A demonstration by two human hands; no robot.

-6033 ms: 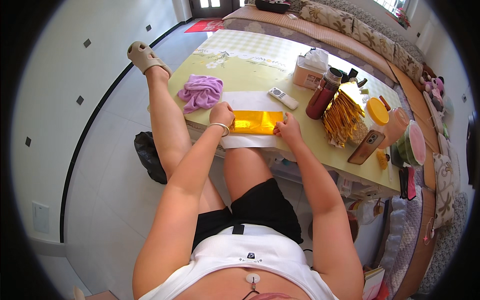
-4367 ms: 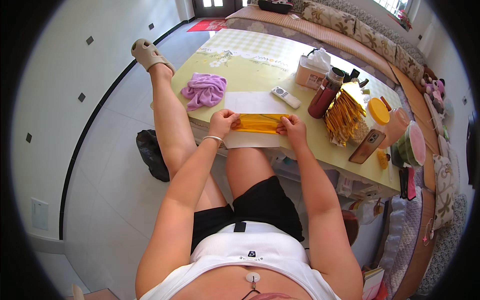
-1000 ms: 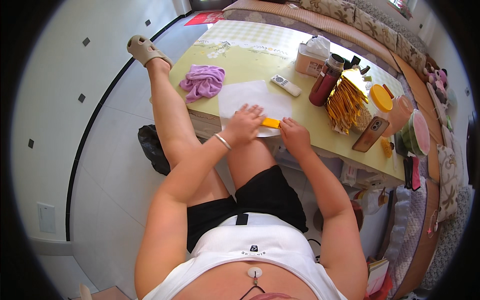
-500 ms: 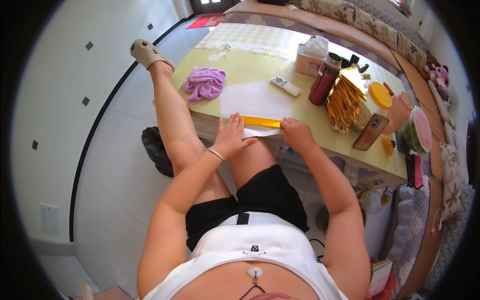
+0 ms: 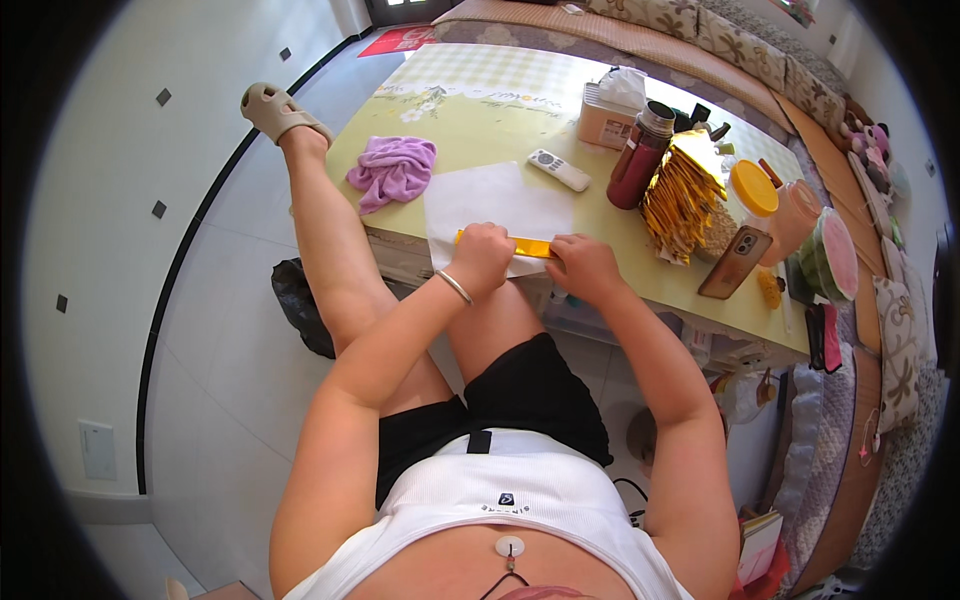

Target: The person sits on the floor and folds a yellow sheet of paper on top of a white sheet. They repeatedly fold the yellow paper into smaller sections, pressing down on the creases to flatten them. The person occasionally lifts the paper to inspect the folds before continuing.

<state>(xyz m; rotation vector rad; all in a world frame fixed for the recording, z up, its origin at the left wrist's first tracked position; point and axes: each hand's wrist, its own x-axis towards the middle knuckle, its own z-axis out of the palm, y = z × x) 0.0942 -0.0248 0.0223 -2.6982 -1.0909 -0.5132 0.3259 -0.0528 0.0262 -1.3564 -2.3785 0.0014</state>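
A narrow gold paper strip (image 5: 533,247) lies across the near part of a white sheet (image 5: 492,192), at the table's front edge. My left hand (image 5: 482,257), a bracelet at its wrist, is closed in a loose fist over the strip's left part, with a bit of gold showing past its far side. At the right end my right hand (image 5: 586,266) has its fingers bent and closed on the strip. Between the two hands the gold surface looks flat and shiny. The undersides of both hands are hidden, so the exact finger contact does not show.
Beyond the sheet are a white remote (image 5: 559,170) and a purple cloth (image 5: 393,172). To the right stand a dark red flask (image 5: 636,165), a stack of folded gold paper (image 5: 683,200), a phone (image 5: 735,262), a yellow-lidded jar (image 5: 754,190) and a cut watermelon (image 5: 828,257).
My left hand has gone from flat with fingers stretched to a closed fist, shifting right along the strip. The right hand stays at the strip's right end, and less gold shows between them.
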